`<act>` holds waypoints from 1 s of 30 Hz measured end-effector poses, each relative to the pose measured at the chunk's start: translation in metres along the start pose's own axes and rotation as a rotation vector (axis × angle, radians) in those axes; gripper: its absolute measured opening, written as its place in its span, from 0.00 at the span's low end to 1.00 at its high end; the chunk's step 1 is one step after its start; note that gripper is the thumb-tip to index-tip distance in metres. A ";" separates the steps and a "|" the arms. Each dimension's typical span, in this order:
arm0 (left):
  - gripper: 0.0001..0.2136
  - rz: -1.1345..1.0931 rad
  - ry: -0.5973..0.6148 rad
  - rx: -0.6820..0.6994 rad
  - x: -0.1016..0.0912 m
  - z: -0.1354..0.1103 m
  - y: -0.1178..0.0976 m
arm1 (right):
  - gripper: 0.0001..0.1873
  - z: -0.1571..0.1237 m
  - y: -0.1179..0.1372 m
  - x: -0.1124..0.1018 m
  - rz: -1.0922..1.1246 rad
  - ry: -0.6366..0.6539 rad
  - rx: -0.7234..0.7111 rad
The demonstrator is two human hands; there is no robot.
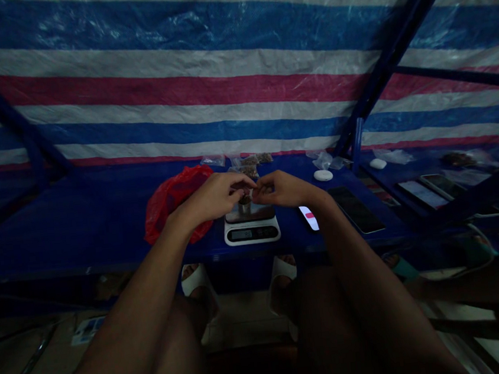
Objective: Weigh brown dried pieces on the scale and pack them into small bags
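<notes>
A white kitchen scale [252, 238] with a metal plate stands near the front edge of the blue surface. On its plate rests a small metal cup [245, 208] with something brownish at its top. Just over the cup, my left hand [218, 197] has its thumb and fingers drawn together, its fingertips close to the rim. My right hand [286, 189] comes from the other side with fingers bent in a pinch, nearly meeting the left fingertips. What either hand pinches is too small and dark to make out. A crumpled red plastic bag [159, 211] lies left of the scale, partly behind my left hand.
Behind the scale lie small clear bags [251, 170] of brownish bits. To the right are a white earbud case [323, 175], a lit phone [310, 218] and a dark tablet [359, 211]. Blue metal bars [358, 143] and striped sheeting [204, 90] stand at the back.
</notes>
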State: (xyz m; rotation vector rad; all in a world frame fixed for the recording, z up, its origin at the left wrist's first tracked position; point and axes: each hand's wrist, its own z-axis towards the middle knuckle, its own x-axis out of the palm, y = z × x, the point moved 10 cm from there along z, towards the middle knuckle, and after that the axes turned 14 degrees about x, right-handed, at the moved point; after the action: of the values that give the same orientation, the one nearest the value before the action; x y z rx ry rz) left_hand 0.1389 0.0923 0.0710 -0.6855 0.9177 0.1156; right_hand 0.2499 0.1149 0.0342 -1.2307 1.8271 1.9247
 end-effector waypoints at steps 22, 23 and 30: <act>0.25 -0.021 -0.116 -0.056 -0.009 -0.024 0.024 | 0.11 0.001 0.011 -0.002 -0.044 -0.107 -0.047; 0.24 0.009 -0.122 -0.071 -0.016 -0.027 0.025 | 0.11 0.001 0.012 -0.001 -0.052 -0.107 -0.053; 0.18 0.388 0.002 -0.341 -0.056 -0.065 0.059 | 0.11 0.002 0.016 -0.002 0.008 -0.115 -0.070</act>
State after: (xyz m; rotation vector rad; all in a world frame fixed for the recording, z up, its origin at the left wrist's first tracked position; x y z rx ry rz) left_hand 0.0374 0.1103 0.0575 -0.8135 1.0365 0.6269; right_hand 0.2401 0.1146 0.0468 -1.1099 1.7240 2.0352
